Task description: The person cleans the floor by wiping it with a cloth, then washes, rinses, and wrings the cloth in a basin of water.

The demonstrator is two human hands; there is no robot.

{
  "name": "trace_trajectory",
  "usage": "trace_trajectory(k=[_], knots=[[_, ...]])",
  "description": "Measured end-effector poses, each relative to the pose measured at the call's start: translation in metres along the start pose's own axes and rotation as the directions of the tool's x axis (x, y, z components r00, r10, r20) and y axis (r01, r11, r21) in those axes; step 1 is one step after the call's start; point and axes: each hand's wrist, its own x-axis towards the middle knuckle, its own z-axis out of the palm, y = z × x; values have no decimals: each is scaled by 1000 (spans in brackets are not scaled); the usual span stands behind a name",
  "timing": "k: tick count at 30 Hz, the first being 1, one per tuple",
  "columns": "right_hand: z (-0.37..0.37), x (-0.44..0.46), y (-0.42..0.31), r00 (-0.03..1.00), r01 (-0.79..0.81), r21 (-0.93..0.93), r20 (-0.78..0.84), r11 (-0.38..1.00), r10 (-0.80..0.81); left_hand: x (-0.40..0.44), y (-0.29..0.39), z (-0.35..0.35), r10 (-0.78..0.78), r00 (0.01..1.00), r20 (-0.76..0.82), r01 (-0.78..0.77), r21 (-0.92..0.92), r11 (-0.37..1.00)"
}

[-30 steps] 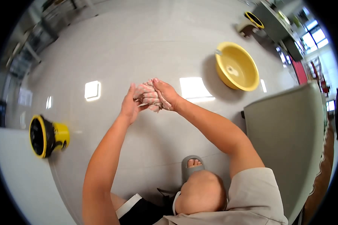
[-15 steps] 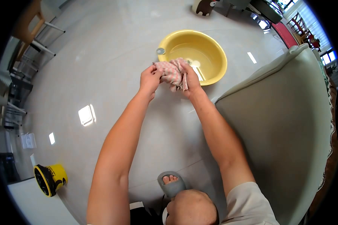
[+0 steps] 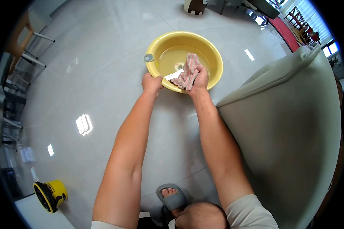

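Observation:
A yellow basin (image 3: 218,57) with shallow water in it stands on the floor in front of me. My left hand (image 3: 152,84) is closed on its near-left rim, below a round grey disc (image 3: 148,58) on the edge. In my right hand (image 3: 201,81) is a crumpled pink-and-white patterned cloth (image 3: 191,71), held at the near-right side over the inside of the basin. The cloth hangs down toward the water; whether its lower end touches is hard to see. Part of the right hand's fingers is hidden behind the cloth.
A grey-green sofa (image 3: 283,126) rises close by my right arm. A yellow-and-black bucket (image 3: 51,194) stands at lower left, chairs (image 3: 21,38) at upper left. A brown-and-white bin (image 3: 196,5) is beyond the basin. My slippered foot (image 3: 172,194) rests on the glossy tiled floor.
My left hand has let go of the cloth and taken hold of the basin's rim. The cloth, now only in my right hand, has moved over the basin's inside.

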Motion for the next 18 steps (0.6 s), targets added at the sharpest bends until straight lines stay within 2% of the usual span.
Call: trace_trajectory(k=[6, 11, 18], knots=[[18, -15, 3, 993, -9, -118, -119, 993, -5, -5, -6, -15, -77, 997, -10, 77, -16, 997], [15, -20, 13, 997, -60, -121, -44, 991, 55, -21, -11, -51, -105, 994, -12, 105, -55, 993], [15, -34, 33, 985, -97, -296, -166, 950, 49, -64, -34, -106, -133, 991, -9, 132, -67, 989]])
